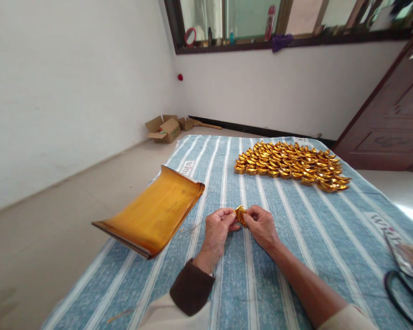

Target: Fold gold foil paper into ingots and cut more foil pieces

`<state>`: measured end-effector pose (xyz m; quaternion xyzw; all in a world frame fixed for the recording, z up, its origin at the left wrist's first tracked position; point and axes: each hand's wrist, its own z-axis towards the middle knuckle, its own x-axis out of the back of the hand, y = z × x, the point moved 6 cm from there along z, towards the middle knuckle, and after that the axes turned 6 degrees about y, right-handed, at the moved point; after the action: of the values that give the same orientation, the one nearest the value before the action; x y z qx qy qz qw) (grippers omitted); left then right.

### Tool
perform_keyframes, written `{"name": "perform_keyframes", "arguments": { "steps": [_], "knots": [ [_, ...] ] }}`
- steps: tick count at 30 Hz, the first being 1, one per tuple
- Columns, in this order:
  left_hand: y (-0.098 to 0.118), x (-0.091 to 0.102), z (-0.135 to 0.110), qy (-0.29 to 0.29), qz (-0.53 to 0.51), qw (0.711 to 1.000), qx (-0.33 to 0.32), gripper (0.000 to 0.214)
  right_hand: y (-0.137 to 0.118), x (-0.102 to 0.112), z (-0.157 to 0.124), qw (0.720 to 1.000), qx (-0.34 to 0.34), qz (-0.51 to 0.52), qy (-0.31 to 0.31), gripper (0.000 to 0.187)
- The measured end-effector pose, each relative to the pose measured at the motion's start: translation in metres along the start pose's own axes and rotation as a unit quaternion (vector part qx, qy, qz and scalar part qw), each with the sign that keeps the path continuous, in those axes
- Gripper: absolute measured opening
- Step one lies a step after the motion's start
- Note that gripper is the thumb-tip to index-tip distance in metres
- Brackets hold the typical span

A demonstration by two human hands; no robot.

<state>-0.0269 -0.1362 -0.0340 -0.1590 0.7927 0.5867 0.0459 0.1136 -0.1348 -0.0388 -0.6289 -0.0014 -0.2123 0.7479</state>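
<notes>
Between my two hands, above the middle of the striped cloth, is a small piece of folded gold foil paper (240,212). My left hand (219,229) pinches its left side between thumb and fingers. Closed on the right side of the same piece is my right hand (261,225). My fingers hide part of the folds. To the left lies a stack of gold foil sheets (154,206) with curled edges. Farther back on the right stand rows of folded gold paper ingots (289,162), close together.
A blue and white striped cloth (213,183) covers the table. Black-handled scissors (399,284) lie at the right edge. Open cardboard boxes (168,130) sit on the floor beyond the far left corner. A wooden door (382,114) stands to the right, and bottles line the windowsill (234,45).
</notes>
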Motion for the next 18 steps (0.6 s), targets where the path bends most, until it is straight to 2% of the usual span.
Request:
{"name": "perform_keyframes", "arguments": {
  "steps": [10,18],
  "knots": [
    [-0.006,-0.001,-0.001,-0.019,-0.019,0.999,0.042,0.014,0.004,0.001,0.0,1.0,0.0,-0.007,0.015,0.015],
    [-0.007,-0.001,0.001,-0.026,-0.007,0.999,0.034,0.011,-0.01,0.002,-0.002,0.998,0.053,0.005,-0.026,0.018]
  ]
}}
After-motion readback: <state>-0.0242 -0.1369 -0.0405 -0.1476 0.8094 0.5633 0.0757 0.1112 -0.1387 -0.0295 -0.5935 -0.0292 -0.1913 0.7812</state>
